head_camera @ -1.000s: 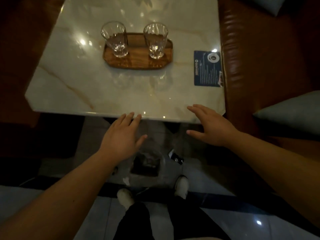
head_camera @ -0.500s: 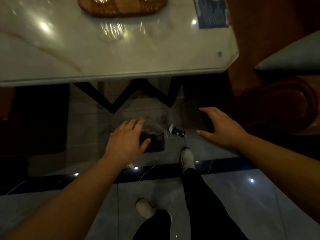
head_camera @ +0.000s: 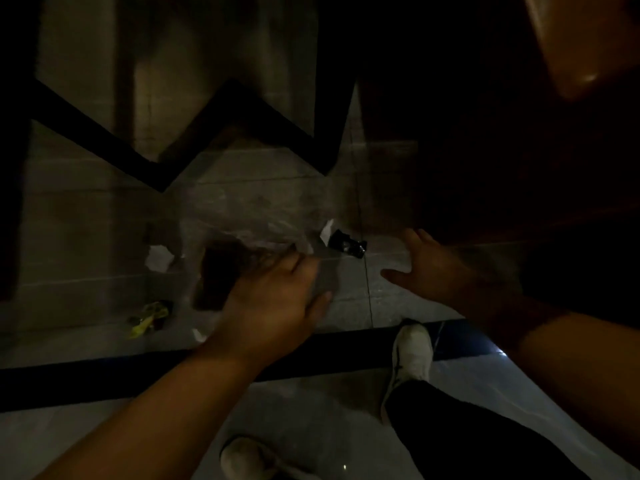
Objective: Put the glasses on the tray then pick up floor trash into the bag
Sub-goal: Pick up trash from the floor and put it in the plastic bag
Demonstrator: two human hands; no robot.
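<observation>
On the dim floor under the table lies a crumpled clear plastic bag (head_camera: 252, 220) with something dark (head_camera: 218, 278) inside. My left hand (head_camera: 277, 303) reaches over its near edge, fingertips at the plastic, thumb spread. My right hand (head_camera: 436, 271) hovers open, fingers apart, just right of a black wrapper (head_camera: 348, 244). Scattered trash: a white paper scrap (head_camera: 159, 258), a yellow wrapper (head_camera: 149, 315), a small white bit (head_camera: 199, 335), and another white scrap (head_camera: 327, 231) beside the black wrapper. The glasses and tray are out of view.
The table's black zigzag base (head_camera: 221, 126) stands behind the trash. A brown leather seat (head_camera: 571, 43) fills the upper right. My white shoes (head_camera: 412, 351) and dark trousers are below, on a dark floor stripe (head_camera: 86, 372).
The view has dropped from the tabletop with the glasses on the tray to the floor beneath. Both hands moved down toward the bag and the trash.
</observation>
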